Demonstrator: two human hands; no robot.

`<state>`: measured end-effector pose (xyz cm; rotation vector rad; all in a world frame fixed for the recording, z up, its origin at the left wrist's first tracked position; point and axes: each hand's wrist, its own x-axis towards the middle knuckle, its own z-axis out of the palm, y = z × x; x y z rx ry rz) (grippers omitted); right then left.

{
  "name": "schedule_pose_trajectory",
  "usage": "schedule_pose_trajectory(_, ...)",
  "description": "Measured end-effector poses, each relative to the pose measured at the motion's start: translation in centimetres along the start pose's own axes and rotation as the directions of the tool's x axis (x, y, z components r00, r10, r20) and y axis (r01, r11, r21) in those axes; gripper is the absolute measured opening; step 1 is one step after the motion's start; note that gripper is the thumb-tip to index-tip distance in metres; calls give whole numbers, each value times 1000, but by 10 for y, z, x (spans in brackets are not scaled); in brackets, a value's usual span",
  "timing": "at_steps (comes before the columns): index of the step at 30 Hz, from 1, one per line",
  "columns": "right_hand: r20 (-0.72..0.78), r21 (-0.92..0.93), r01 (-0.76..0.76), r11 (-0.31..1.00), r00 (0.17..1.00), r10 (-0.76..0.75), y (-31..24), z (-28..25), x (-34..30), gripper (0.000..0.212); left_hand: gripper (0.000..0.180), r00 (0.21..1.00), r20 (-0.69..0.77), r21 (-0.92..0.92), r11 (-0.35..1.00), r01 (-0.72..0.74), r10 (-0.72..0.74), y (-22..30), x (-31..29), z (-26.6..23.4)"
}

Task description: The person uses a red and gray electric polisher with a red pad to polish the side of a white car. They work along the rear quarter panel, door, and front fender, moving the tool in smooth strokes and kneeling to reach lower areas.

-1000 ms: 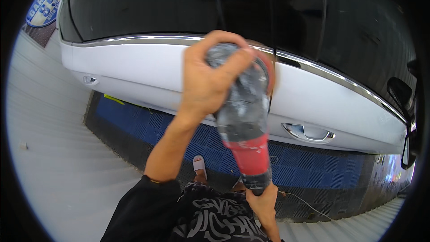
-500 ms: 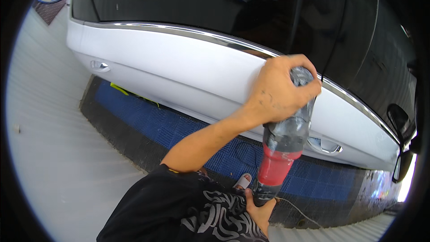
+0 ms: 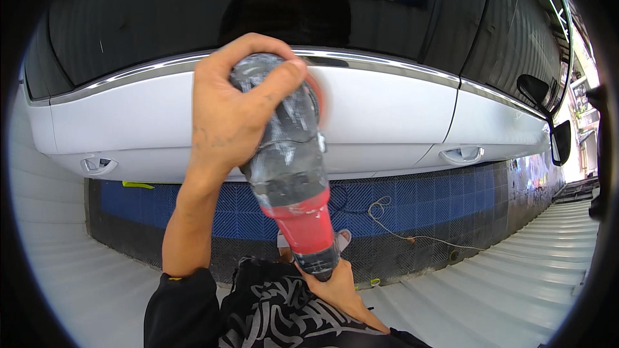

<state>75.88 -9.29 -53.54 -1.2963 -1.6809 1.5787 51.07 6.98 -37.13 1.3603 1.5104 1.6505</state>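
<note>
A black and red car polisher (image 3: 290, 174), smeared with pale residue, lies against the white car door (image 3: 380, 106) just below the chrome window trim. My left hand (image 3: 232, 103) is closed over its dark head, thumb and fingers wrapped around the top. Lower down, my right hand (image 3: 335, 283) grips the rear end of the body, close to my shirt; part of its fingers is hidden behind the tool. An orange pad (image 3: 317, 93) shows blurred at the head's right side, next to the door panel.
Dark window glass (image 3: 387, 13) runs above the door. Door handles (image 3: 463, 154) stand out on both sides, and a side mirror (image 3: 560, 142) juts out at the right. A pale cable (image 3: 425, 238) trails over the blue and black floor tiles (image 3: 412, 209). Corrugated wall (image 3: 503, 277) lies behind me.
The polisher and both hands have moved left along the door, away from the right-hand door seam. My view has turned, so the car now lies more level across it.
</note>
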Motion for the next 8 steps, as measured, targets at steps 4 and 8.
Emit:
schedule_pose_trajectory(4,41,-47,37,998,999,-35,6,11,4,49,15,1000,-18,8,1000,23,-23,-2,-5,-24)
schedule_pose_trajectory(8,44,-10,30,1000,999,-29,11,1,9,49,15,1000,6,67,998,-12,12,-6,-4,-15)
